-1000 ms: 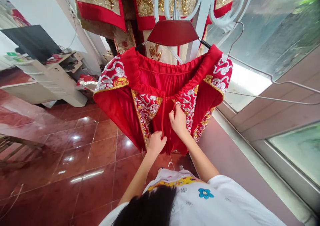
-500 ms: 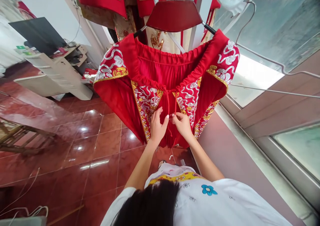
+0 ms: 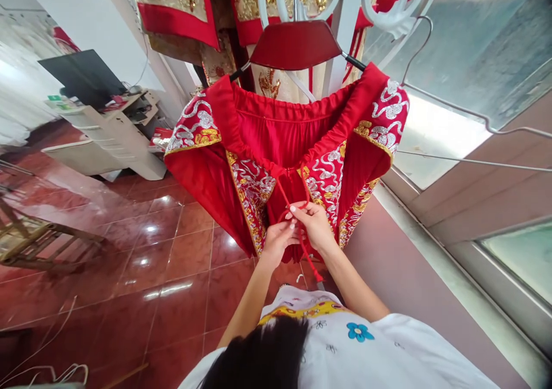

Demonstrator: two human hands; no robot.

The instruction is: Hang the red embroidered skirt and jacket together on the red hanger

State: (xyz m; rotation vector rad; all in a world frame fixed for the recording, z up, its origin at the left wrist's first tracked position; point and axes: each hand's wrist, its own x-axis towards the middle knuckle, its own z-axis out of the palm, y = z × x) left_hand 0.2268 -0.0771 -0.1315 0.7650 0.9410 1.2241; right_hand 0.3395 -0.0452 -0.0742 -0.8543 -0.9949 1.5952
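A red skirt (image 3: 276, 130) with a gathered waistband and silver and gold embroidered panels hangs from a dark red hanger (image 3: 295, 45). Two ends of a red drawstring (image 3: 307, 249) come out at the front of its waistband. My left hand (image 3: 279, 238) is closed, its fingertips pinching the cord low in front of the skirt. Just above and to the right, my right hand (image 3: 314, 222) pinches the cord where the ends cross in a loop. The fingers of both hands nearly touch and partly hide the crossing. One cord end dangles below them.
Behind the hanger stands a white scrolled metal frame (image 3: 340, 50), with gold and red garments (image 3: 181, 15) hanging behind it. A wire hanger (image 3: 457, 113) juts in at the right by a glass door. A desk with a monitor (image 3: 84, 79) and a bamboo stool (image 3: 47, 239) stand left.
The cord ends hung side by side before; now they cross in a loop between my fingers. My left hand has moved down and closed, and my right hand has shifted slightly left and down.
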